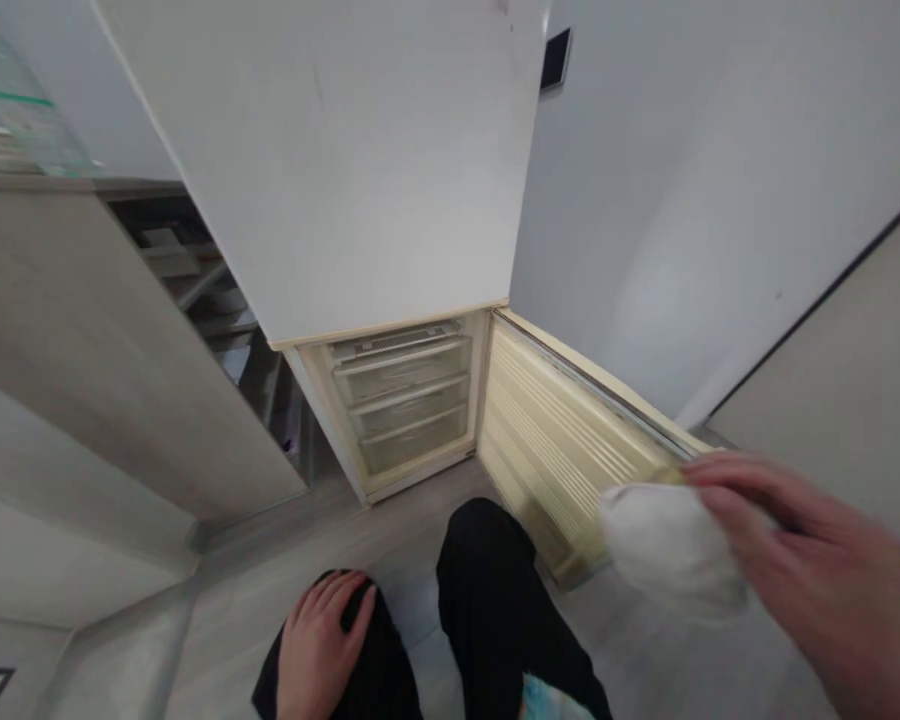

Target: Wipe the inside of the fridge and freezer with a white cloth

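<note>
My right hand (787, 540), blurred by motion, grips a white cloth-like item (671, 545) near the outer edge of the open lower door (570, 430). Behind that door's hinge side stands the freezer compartment (405, 400), with several clear-fronted drawers pushed in. My left hand (321, 640) rests on my left knee, fingers spread over the black trousers and holding nothing.
The closed upper fridge door (345, 160) rises above the compartment. To the left is a wooden cabinet (120, 370) with open shelves and a clear bottle (26, 110) on top. A blue and white item (551, 700) lies by my right leg.
</note>
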A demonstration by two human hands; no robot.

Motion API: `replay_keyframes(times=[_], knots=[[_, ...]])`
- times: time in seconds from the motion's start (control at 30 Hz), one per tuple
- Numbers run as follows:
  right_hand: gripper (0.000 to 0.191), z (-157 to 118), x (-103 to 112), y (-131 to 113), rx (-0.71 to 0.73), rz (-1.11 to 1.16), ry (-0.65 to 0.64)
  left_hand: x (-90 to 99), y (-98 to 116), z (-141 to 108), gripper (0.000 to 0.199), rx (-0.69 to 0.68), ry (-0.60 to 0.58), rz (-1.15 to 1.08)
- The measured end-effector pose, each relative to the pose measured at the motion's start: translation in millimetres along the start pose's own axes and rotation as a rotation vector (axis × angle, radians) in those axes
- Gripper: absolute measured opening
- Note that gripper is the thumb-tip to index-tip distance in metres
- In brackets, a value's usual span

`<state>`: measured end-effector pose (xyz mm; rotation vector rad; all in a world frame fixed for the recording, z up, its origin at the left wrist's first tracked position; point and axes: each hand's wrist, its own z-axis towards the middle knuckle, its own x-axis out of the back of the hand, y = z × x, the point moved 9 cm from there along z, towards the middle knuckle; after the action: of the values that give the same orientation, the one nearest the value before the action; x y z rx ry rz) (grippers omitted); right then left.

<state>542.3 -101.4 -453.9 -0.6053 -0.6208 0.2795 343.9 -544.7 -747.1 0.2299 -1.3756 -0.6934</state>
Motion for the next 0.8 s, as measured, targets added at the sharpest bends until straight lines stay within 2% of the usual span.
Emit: replay_keyframes(times=[0.03,0.1,0.17,0.23,0.27,0.3,0.37,0.47,0.57,0.67,0.8], knots=[[0.015,1,-23,-12,0.015,0.102,-0.092,-0.2,12,5,0.053,0.05,-0.039,-0.107],[0.018,0,-74,-21,-0.08,0.299,-0.284,0.6,49,12,0.063,0.156,-0.127,-0.36],[0.017,-5,-119,-25,-0.18,0.469,-0.445,-1.4,111,14,0.07,0.142,-0.318,-0.651],[0.015,-10,-150,-28,-0.241,0.585,-0.548,5.8,174,11,0.083,0.088,-0.47,-0.963],[0.014,-12,-160,-30,-0.257,0.62,-0.573,10.5,197,9,0.084,0.087,-0.514,-1.057],[0.014,-13,-166,-31,-0.268,0.643,-0.584,15.0,211,8,0.08,0.112,-0.521,-1.106],[0.014,-13,-173,-32,-0.275,0.669,-0.587,21.2,217,9,0.071,0.222,-0.469,-1.147],[0.016,-15,-179,-30,-0.273,0.69,-0.608,25.6,208,11,0.066,0.33,-0.394,-1.149],[0.014,-19,-182,-28,-0.221,0.678,-0.608,30.6,213,17,0.059,0.246,-0.404,-1.088],[0.008,-23,-182,-32,-0.136,0.685,-0.595,41.2,221,25,0.042,0.161,-0.346,-0.951],[0.016,-30,-186,-33,-0.108,0.719,-0.616,48.3,220,30,0.031,0.175,-0.291,-0.856]])
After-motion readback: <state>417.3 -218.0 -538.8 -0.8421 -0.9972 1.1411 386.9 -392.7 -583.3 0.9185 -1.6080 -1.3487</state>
